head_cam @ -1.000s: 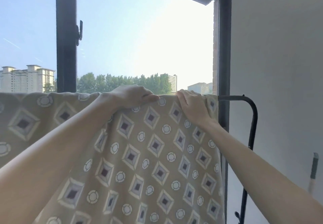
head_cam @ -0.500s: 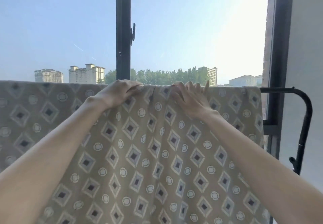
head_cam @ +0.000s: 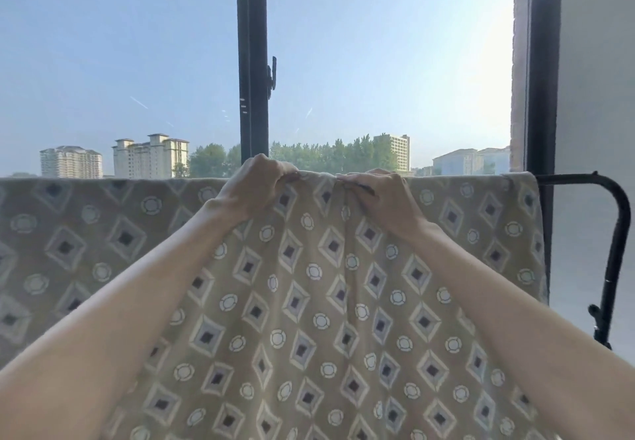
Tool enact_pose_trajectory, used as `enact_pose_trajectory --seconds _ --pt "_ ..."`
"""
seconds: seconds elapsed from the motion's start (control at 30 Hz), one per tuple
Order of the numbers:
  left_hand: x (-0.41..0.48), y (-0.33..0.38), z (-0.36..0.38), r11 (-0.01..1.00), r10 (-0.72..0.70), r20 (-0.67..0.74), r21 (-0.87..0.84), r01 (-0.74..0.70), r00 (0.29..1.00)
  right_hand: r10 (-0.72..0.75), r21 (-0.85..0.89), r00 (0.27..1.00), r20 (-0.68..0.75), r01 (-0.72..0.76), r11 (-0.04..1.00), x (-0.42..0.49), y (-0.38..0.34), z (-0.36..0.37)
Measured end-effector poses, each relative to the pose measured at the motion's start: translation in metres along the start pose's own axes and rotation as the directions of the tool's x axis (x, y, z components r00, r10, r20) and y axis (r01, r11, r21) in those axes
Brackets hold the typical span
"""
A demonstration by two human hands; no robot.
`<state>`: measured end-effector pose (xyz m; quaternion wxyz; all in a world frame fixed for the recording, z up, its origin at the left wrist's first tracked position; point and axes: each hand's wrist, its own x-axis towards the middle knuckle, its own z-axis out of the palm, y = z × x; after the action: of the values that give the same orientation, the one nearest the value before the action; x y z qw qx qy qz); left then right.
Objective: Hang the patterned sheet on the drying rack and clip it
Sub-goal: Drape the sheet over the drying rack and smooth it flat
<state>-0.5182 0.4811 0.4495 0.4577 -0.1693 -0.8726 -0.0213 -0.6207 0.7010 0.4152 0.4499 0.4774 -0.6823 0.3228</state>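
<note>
The patterned sheet (head_cam: 309,302), tan with diamonds and circles, hangs over the top bar of the black drying rack (head_cam: 615,233) and covers most of it. My left hand (head_cam: 254,185) and my right hand (head_cam: 381,195) sit close together at the sheet's top fold, fingers curled and pinching the fabric over the bar. The cloth bunches into a small fold between them. Something dark shows under my right fingers; I cannot tell what it is. Only the rack's bare right end and curved corner are visible.
A window with a black frame (head_cam: 252,61) and handle stands right behind the rack, with buildings and trees outside. A white wall (head_cam: 598,96) lies to the right, close to the rack's end.
My hands have slid closer together along the top fold and curled from flat pressing into a pinch. The view has shifted left, so more of the sheet's left span shows.
</note>
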Motion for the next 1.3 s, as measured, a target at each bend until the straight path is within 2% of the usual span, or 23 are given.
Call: enact_pose_trajectory --seconds 0.13,0.3,0.4,0.67,0.77,0.83,0.9,0.97,1.1,1.2,1.3 --pt "0.022 -0.008 -0.009 0.998 -0.05 0.058 -0.022 0.051 0.997 0.102 -0.031 0.995 -0.013 -0.103 0.994 0.011 0.001 -0.016" --pt "0.06 -0.021 -0.006 0.989 -0.137 0.231 -0.018 0.145 0.963 0.167 -0.114 0.986 0.006 -0.165 0.98 0.037 0.011 -0.029" --pt "0.079 -0.028 -0.003 0.985 -0.161 0.359 0.001 0.172 0.919 0.233 -0.134 0.971 0.054 -0.224 0.965 0.052 0.018 -0.028" --pt "0.084 -0.053 0.034 0.986 -0.147 0.579 0.024 0.163 0.802 0.347 -0.081 0.918 0.194 -0.338 0.938 0.064 0.035 -0.01" --pt "0.083 -0.052 0.034 0.985 -0.141 0.52 -0.011 0.172 0.842 0.338 -0.103 0.928 0.159 -0.325 0.94 0.067 0.04 -0.008" --pt "0.081 -0.045 0.031 0.988 -0.091 0.39 -0.077 0.131 0.916 0.33 -0.13 0.936 0.125 -0.314 0.94 0.068 0.043 -0.005" --pt "0.078 -0.039 0.026 0.994 0.0 0.244 -0.109 0.028 0.97 0.339 -0.205 0.937 0.09 -0.315 0.927 0.07 0.044 -0.004" --pt "0.073 -0.036 0.023 0.989 0.038 0.186 -0.148 -0.01 0.982 0.336 -0.27 0.939 0.067 -0.307 0.912 0.069 0.043 -0.003" --pt "0.063 -0.022 0.015 0.984 0.02 0.183 -0.176 0.012 0.983 0.339 -0.271 0.939 0.062 -0.311 0.911 0.071 0.037 0.0" --pt "0.048 -0.004 0.014 0.996 0.014 0.184 -0.089 0.002 0.983 0.37 -0.265 0.926 0.079 -0.338 0.903 0.071 0.034 0.001" --pt "0.03 0.015 0.023 0.969 0.046 0.239 0.226 -0.101 0.97 0.376 -0.238 0.921 0.1 -0.344 0.908 0.069 0.03 -0.001"
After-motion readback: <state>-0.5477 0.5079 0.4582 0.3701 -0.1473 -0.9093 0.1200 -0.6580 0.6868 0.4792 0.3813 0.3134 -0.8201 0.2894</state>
